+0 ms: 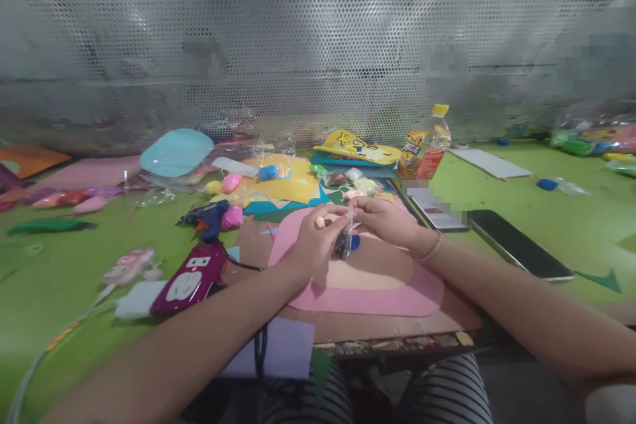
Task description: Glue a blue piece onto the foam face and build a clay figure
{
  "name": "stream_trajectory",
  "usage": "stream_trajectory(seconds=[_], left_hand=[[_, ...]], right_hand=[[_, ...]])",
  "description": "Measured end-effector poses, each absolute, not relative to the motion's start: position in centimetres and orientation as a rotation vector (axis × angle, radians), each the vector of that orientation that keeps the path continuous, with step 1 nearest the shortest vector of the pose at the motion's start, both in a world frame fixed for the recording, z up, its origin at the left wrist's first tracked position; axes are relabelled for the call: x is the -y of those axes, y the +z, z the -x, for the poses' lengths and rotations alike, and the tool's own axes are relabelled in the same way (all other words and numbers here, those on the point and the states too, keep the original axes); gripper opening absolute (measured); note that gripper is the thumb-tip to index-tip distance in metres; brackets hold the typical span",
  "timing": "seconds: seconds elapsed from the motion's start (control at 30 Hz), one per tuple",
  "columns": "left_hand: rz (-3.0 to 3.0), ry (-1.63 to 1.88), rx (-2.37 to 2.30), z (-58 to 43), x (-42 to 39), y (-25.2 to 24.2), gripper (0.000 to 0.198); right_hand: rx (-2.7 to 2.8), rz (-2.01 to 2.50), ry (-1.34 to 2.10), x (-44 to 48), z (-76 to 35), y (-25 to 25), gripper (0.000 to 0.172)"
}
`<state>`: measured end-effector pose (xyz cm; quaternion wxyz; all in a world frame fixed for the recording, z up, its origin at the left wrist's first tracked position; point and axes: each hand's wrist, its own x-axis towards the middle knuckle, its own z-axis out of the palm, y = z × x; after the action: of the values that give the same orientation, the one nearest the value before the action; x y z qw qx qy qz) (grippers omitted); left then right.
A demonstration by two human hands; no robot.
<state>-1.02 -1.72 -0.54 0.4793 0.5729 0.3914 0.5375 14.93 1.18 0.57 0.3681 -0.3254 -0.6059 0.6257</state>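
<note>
Between my two hands hangs a small clear plastic bag with a dark lump inside. My left hand is closed on the bag's upper part, and a small pale ball shows by its fingers. Fingertips of my right hand pinch the bag's top edge from the other side. Below them lies a pink sheet with rounded corners, with a cream-coloured sheet on top of it. A blue piece sits just right of the bag.
A purple power bank and white charger are at left. Several clay packets, coloured sheets and scraps lie behind. A plastic bottle stands at the back. Two phones, one dark, lie at right. A perforated metal panel closes off the far side.
</note>
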Motion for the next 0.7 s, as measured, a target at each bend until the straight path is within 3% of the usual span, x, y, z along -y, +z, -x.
stream_trajectory(seconds=[0.23, 0.7], left_hand=[[-1.423, 1.324, -0.977, 1.1, 1.7, -0.5, 0.029], [-1.597, 1.49, -1.13, 1.0, 1.7, -1.2, 0.02]], right_hand=[[1.5, 0.823, 1.655, -1.0, -14.6, 0.6, 0.026], [1.706, 0.96, 1.128, 0.4, -13.5, 0.4, 0.029]])
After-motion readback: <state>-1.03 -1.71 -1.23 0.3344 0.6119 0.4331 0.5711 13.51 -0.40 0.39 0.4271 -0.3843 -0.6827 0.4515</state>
